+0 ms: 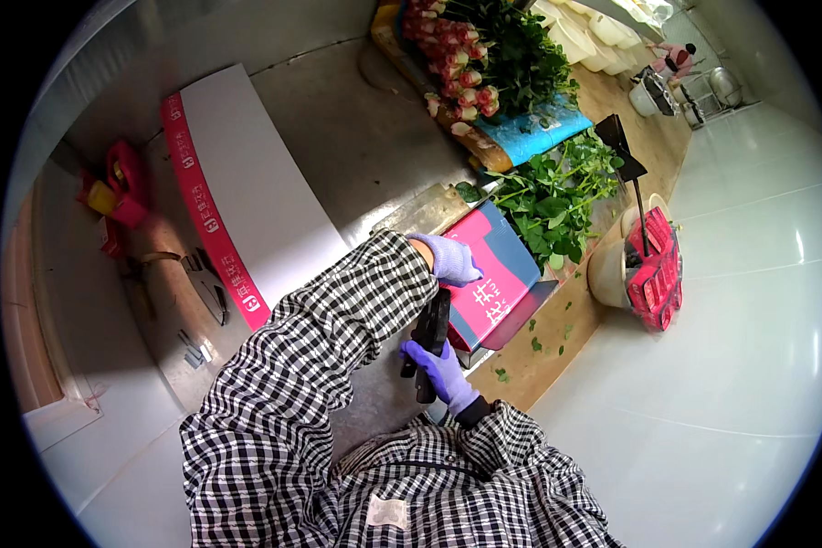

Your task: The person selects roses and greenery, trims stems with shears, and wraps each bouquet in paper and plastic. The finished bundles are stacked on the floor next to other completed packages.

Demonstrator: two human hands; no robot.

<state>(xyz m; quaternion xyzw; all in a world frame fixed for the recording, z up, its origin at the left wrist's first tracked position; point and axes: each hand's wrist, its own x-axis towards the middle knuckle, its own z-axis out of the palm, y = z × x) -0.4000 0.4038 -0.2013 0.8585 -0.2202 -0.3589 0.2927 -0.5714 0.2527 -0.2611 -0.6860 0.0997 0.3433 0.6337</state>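
A person in a black-and-white checked smock and purple gloves works at a long desk (356, 146) strewn with cut flowers. The right hand (440, 367) is clenched around the grip of a black stapler-like tool (429, 340), holding it upright just in front of the chest, its upper end rising toward the left hand. The left hand (449, 258), reaching across the body in a checked sleeve, rests its curled fingers on the near edge of a pink and dark-blue box (495, 279) that lies tilted at the desk's front edge; whether it grips the box or only touches it cannot be told. Just beyond the box lies a heap of green leafy stems (557, 196), and farther along the desk a row of pink and cream roses (457, 64) rests on a blue sheet (539, 132). A long white carton with a pink stripe (247, 192) lies to the left. To the right, beside the desk on the white tiled floor (731, 365), a bucket (612, 274) holds red packets (653, 274). Loose green leaves dot the desk's wooden edge.
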